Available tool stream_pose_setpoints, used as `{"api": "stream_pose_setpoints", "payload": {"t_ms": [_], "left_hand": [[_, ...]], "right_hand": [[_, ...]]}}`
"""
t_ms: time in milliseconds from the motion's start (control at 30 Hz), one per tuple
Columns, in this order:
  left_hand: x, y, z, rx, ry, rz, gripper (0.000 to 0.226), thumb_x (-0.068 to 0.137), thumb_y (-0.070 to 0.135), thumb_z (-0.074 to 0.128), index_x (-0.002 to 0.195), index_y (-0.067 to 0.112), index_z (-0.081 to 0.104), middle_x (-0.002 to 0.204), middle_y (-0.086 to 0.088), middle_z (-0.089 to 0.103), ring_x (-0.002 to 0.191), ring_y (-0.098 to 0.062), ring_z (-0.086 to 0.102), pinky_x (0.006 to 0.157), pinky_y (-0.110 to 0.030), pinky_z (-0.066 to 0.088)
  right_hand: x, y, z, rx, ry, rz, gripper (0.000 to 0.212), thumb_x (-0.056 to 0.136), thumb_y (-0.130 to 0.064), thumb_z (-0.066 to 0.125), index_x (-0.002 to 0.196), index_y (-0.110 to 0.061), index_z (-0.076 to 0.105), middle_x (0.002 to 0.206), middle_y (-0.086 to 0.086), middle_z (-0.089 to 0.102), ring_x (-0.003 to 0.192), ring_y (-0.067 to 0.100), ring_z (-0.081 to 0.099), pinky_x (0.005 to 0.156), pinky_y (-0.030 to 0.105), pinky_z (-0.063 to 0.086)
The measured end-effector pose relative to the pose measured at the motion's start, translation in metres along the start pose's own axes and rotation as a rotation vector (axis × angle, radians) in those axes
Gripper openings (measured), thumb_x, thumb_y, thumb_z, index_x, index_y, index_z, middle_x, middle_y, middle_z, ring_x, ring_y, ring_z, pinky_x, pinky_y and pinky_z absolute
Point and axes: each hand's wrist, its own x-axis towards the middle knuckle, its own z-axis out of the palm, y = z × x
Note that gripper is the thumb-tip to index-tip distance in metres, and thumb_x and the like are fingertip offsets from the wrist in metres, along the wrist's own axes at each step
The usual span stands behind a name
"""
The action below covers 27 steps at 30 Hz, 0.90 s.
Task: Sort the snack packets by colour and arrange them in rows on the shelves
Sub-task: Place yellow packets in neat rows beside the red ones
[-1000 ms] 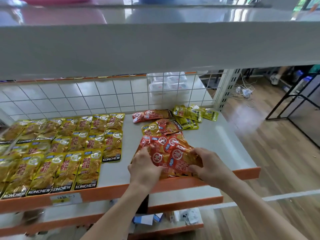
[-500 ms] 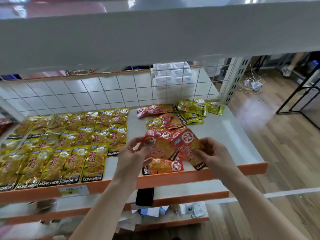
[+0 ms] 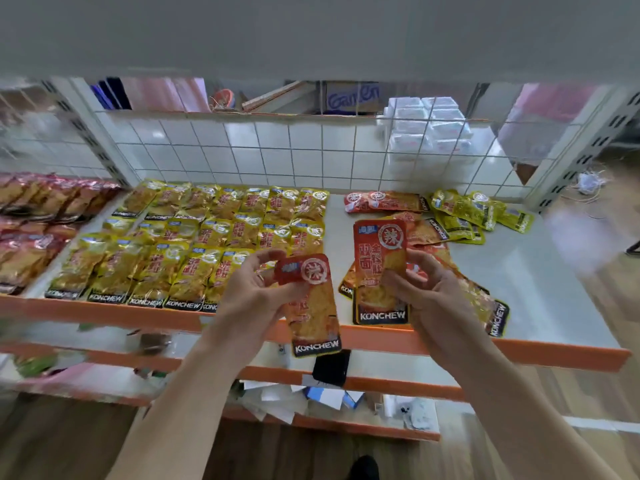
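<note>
Head: left hand (image 3: 256, 292) pinches flat glossy pkt (image 3: 313, 313); right hand (image 3: 431, 294) likewise.

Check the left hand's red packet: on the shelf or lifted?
Lifted: the left hand pinches the red packet near its top, its lower end hanging past the shelf edge.

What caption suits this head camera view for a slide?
Left hand and right hand hold red KONCHEW packets over the shelf beside rows of yellow packets.

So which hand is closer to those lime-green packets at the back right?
Right. The right hand sits in front of the lime-green packets; the left hand is farther left.
</note>
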Motion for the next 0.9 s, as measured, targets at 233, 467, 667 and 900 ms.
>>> {"api": "stream_pose_setpoints", "payload": {"t_ms": [233,467,667,900], "left_hand": [[-0.031,0.010,-0.099,-0.101,0.149,-0.032,0.026,0.070,0.012,0.075,0.094,0.008,0.069,0.086,-0.010,0.077,0.076,-0.021,0.074,0.083,-0.047,0.055],[-0.060,0.010,-0.222,-0.071,0.413,-0.064,0.012,0.100,0.023,0.056,0.110,0.018,0.063,0.090,-0.009,0.071,0.076,-0.026,0.070,0.070,-0.041,0.058],[-0.106,0.030,-0.309,-0.183,0.396,-0.100,0.032,0.087,0.003,0.051,0.118,0.011,0.056,0.092,-0.014,0.064,0.081,-0.034,0.064,0.079,-0.052,0.054],[-0.142,0.042,-0.389,-0.172,0.492,-0.029,0.022,0.087,-0.005,0.061,0.106,0.005,0.065,0.093,-0.016,0.074,0.086,-0.032,0.072,0.084,-0.048,0.058]], "right_hand": [[-0.011,0.028,0.102,-0.033,-0.097,0.089,0.037,0.072,-0.008,0.072,0.107,-0.010,0.061,0.103,0.013,0.075,0.090,0.029,0.073,0.078,0.042,0.060],[-0.032,0.070,0.218,-0.124,-0.195,0.131,0.041,0.066,-0.012,0.075,0.106,-0.011,0.064,0.100,0.012,0.076,0.086,0.026,0.074,0.081,0.043,0.055],[-0.044,0.110,0.308,-0.174,-0.271,0.147,0.032,0.074,-0.008,0.072,0.106,-0.008,0.065,0.100,0.013,0.076,0.082,0.022,0.074,0.063,0.027,0.060],[-0.058,0.140,0.380,-0.199,-0.297,0.126,0.017,0.080,-0.003,0.070,0.095,-0.010,0.066,0.095,0.012,0.076,0.084,0.026,0.072,0.077,0.039,0.057]]}}
